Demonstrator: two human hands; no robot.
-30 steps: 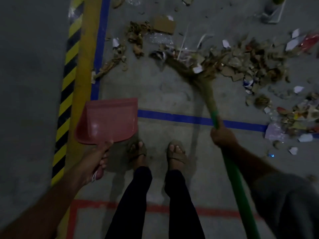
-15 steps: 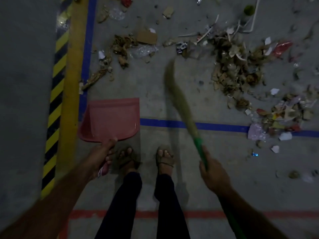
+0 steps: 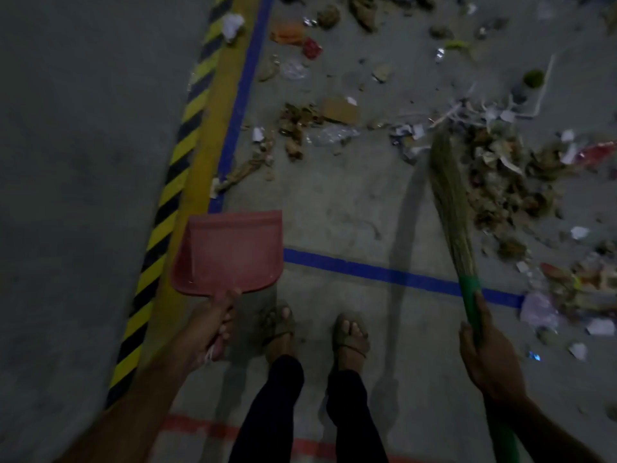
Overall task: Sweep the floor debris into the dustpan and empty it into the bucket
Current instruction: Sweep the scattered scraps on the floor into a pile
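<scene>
From the head camera I see my left hand clenched around the handle of the red dustpan, which hangs level above the floor just ahead of my left foot, beside the yellow-and-black hazard stripe. My right hand grips the green handle of the broom; its straw head points forward, the tip at the near edge of the debris, a heap of dry leaves, paper scraps and wrappers scattered ahead and to the right. A blue floor line runs between my feet and the heap. I cannot see the bucket.
</scene>
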